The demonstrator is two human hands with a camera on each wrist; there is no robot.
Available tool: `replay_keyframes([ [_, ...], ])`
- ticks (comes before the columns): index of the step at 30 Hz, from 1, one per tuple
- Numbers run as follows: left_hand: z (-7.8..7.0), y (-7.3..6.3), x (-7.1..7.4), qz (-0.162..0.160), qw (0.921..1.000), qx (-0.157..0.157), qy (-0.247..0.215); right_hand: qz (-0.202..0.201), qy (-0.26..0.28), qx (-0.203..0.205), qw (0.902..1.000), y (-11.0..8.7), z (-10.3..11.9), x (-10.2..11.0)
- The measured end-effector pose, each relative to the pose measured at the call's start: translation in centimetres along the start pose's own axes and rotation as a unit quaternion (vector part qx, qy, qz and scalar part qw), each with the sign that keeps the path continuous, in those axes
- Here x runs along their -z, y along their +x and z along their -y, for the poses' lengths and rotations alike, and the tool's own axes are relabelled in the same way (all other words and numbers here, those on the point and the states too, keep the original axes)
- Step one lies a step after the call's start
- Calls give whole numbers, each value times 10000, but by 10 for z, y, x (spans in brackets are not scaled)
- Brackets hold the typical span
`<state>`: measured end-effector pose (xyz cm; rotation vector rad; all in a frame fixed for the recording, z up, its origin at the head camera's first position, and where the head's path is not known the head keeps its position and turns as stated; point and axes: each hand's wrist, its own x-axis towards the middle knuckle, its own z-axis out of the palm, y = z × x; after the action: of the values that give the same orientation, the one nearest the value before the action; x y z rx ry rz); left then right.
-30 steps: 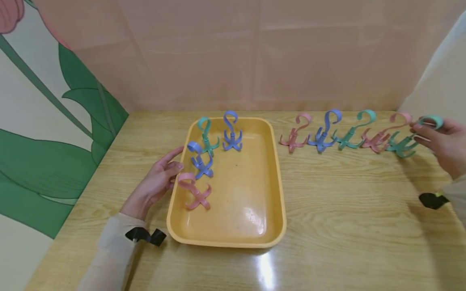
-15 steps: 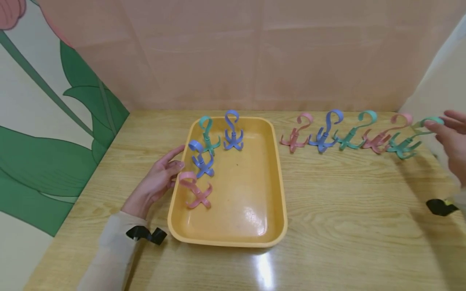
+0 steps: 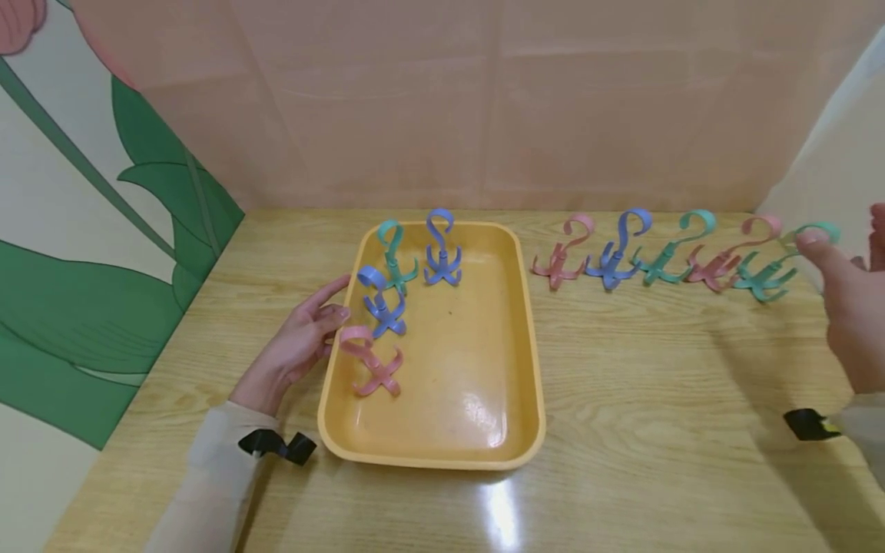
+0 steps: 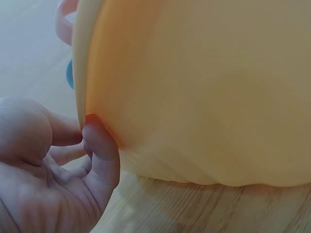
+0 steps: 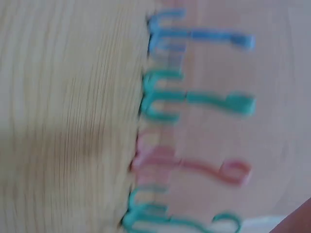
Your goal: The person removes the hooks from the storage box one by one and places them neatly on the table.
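Observation:
My left hand pinches the left rim of a yellow plastic tray; in the left wrist view its thumb and finger close on the edge. Inside the tray stand a pink hook hanger, a green one and two blue ones. On the table's right a row of similar pronged hangers stands upright. My right hand is beside the end green hanger, thumb overlapping its curl in the head view. The right wrist view shows that hanger free of the fingers, blurred.
The row continues leftward with a pink hanger, a green one, a blue one and another pink one. Behind the wooden table hangs a pink cloth. A patterned wall panel borders the left.
My right hand has let go of the end green hanger, drawn back to the right, then shifted slightly down and nearer. The left hand and tray have stayed put.

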<state>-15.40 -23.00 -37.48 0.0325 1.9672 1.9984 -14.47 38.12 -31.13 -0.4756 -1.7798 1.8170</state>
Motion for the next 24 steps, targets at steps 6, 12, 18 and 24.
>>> replay_keyframes([
  [6,0,0,0,-14,10000,3,-25,744,1017,581,9903,-49,7,-28],
  [12,0,1,0,-61,10000,39,-8,1773,1394,634,9722,-93,7,-58],
  [18,-2,2,-1,-78,9999,63,-19,2830,2048,898,9327,-133,5,-85],
  [24,-1,1,-1,-88,9999,64,-11,3682,1733,1055,9073,-165,6,-109],
])
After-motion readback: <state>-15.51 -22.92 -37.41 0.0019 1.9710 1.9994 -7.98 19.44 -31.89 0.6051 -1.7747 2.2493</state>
